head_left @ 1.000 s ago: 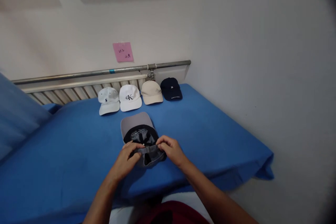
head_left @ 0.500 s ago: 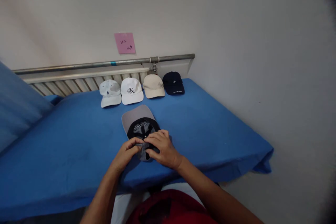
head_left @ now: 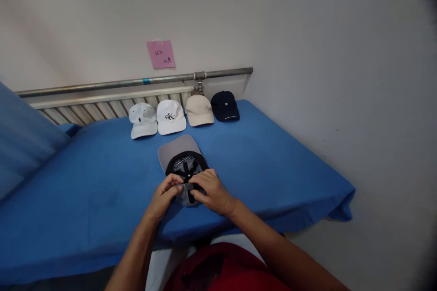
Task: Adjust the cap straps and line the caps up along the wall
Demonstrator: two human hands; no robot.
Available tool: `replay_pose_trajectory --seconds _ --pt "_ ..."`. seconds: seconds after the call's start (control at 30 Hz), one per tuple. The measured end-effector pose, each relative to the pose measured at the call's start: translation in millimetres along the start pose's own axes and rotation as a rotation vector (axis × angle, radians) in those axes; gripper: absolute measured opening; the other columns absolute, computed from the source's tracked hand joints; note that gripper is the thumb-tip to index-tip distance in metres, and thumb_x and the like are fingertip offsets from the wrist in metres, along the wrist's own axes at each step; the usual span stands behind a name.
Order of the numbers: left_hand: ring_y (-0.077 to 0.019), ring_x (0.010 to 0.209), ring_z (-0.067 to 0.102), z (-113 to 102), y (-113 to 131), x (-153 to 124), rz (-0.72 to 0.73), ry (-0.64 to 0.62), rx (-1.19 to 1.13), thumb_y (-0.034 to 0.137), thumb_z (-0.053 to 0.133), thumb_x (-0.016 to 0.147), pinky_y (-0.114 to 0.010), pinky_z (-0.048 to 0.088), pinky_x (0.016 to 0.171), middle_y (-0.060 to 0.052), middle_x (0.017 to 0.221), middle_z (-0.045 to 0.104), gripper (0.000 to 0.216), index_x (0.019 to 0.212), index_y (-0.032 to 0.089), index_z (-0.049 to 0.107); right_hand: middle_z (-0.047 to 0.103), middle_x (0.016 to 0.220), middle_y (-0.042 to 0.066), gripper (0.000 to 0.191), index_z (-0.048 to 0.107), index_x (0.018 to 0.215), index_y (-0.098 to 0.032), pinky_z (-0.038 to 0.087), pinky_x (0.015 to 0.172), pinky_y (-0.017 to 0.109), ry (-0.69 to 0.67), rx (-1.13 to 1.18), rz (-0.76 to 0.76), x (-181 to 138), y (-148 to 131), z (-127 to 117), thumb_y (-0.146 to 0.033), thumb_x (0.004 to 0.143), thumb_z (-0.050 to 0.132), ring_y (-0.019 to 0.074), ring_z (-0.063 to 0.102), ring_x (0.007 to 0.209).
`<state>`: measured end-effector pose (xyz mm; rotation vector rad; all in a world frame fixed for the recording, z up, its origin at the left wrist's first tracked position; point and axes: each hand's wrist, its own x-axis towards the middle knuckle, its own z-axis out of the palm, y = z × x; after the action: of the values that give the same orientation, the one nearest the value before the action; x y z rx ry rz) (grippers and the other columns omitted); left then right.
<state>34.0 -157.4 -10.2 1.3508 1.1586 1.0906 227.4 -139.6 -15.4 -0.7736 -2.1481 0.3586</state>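
A grey baseball cap (head_left: 179, 149) lies upside down on the blue-covered table, its brim pointing away from me and its dark inside facing up. My left hand (head_left: 165, 195) pinches the left part of the cap's back strap (head_left: 187, 186) between thumb and fingers. From the other side, my right hand (head_left: 213, 193) grips the strap's right part with thumb and fingertips. Below the strap the cap's rear opening shows. The fingers partly cover the strap's ends, so how it is fastened cannot be seen.
Behind the grey cap stand a pale cap (head_left: 143, 120), a white cap (head_left: 171, 117), a beige cap (head_left: 200, 110) and a navy cap (head_left: 225, 106) in a row on the blue cloth (head_left: 85, 182). A radiator, a metal pipe (head_left: 112, 84) and a pink note (head_left: 160, 54) are beyond.
Both hands stay on the back strap, and their fingers have shifted slightly. More of the strap shows between them. The cap has hardly moved.
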Motion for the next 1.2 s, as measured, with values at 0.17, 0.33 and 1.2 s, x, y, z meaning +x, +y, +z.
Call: replay_pose_trajectory --seconds 0.17,0.33,1.2 --pt "-0.0155 0.074 0.046 0.3 4.3 -3.4 0.027 -0.035 0.101 0.033 0.056 0.081 -0.025 0.037 0.069 0.001 0.076 0.051 0.012 0.08 0.02 0.057 0.067 0.081 0.002 0.012 0.061 0.091 -0.02 0.037 0.082 0.033 0.006 -0.005 0.01 0.1 -0.3 0.5 -0.018 0.079 0.06 0.0176 0.059 0.08" --pt "-0.0167 0.078 0.048 4.3 11.4 -4.5 0.013 -0.078 0.196 0.035 0.059 0.079 -0.026 0.037 0.073 0.0 0.079 0.054 0.016 0.077 0.019 0.06 0.068 0.083 0.003 0.012 0.062 0.092 -0.02 0.038 0.082 0.034 0.022 -0.018 0.026 -1.6 0.2 1.7 -0.019 0.08 0.06 0.0181 0.059 0.08" --pt "-0.0162 0.073 0.052 3.4 7.7 4.5 0.048 -0.157 0.175 0.031 0.066 0.075 -0.027 0.04 0.071 0.0 0.071 0.058 0.015 0.069 0.018 0.065 0.07 0.084 0.003 0.008 0.063 0.088 -0.022 0.043 0.08 0.036 -0.006 0.156 0.126 -0.5 0.2 4.9 -0.024 0.081 0.063 0.0196 0.062 0.081"
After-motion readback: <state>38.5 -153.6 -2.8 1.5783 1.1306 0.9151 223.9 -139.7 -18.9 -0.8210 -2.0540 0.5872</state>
